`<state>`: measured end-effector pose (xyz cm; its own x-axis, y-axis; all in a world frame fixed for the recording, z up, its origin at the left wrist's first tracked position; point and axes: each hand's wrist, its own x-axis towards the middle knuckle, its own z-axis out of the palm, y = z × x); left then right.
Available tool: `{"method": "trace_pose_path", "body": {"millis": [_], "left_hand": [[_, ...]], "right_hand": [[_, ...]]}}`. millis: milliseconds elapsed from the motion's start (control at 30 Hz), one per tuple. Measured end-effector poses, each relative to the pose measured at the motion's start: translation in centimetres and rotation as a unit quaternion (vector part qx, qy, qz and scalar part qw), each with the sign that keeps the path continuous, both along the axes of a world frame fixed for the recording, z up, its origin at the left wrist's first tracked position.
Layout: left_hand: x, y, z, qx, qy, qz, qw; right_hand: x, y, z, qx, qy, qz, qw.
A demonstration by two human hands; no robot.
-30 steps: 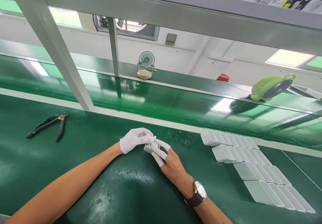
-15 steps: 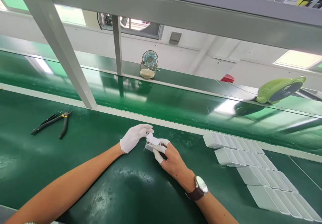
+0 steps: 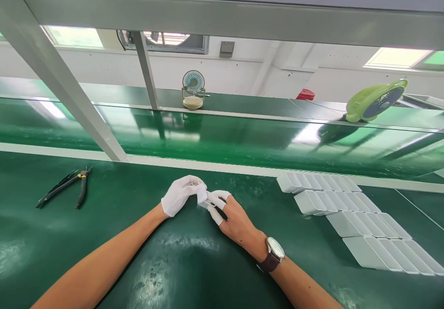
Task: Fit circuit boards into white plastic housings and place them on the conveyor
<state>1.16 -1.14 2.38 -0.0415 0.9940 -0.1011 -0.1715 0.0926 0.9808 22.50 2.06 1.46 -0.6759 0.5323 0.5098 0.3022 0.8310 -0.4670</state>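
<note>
Left hand (image 3: 177,195), gloved, and right hand (image 3: 231,216), in finger cots, both pinch the small grey part (image 3: 205,202) over the green bench (image 3: 194,272); advise firm support, light fingertip pressure.

glossy green belt (image 3: 222,142), matt white cloth glove (image 3: 178,194), smooth white plastic cases (image 3: 347,216).

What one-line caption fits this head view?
White-gloved left hand and finger-cotted right hand grip a small grey part on the green bench.

White glove on left hand (image 3: 178,195), fingertip cots and brown-strapped wristwatch (image 3: 274,254) on right hand (image 3: 236,221).
</note>
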Motion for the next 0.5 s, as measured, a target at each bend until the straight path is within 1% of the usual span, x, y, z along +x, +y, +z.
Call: {"method": "trace_pose_path", "body": {"millis": [233,333,433,500], "left_hand": [[-0.22,0.01,-0.25,0.018,-0.014,-0.016,1.0],[-0.26,0.05,-0.36,0.016,-0.005,-0.017,1.0],[-0.04,0.14,-0.49,0.011,-0.001,0.009,1.0],[0.16,0.24,-0.69,0.025,-0.027,0.037,0.999]], "right_hand": [[0.24,-0.19,-0.66,0.03,-0.01,-0.012,0.999],[0.34,-0.21,-0.96,0.043,-0.002,-0.006,0.999],[0.45,-0.1,-0.66,0.043,0.008,-0.004,0.999],[0.57,-0.02,-0.11,0.044,0.032,-0.022,0.998]]}}
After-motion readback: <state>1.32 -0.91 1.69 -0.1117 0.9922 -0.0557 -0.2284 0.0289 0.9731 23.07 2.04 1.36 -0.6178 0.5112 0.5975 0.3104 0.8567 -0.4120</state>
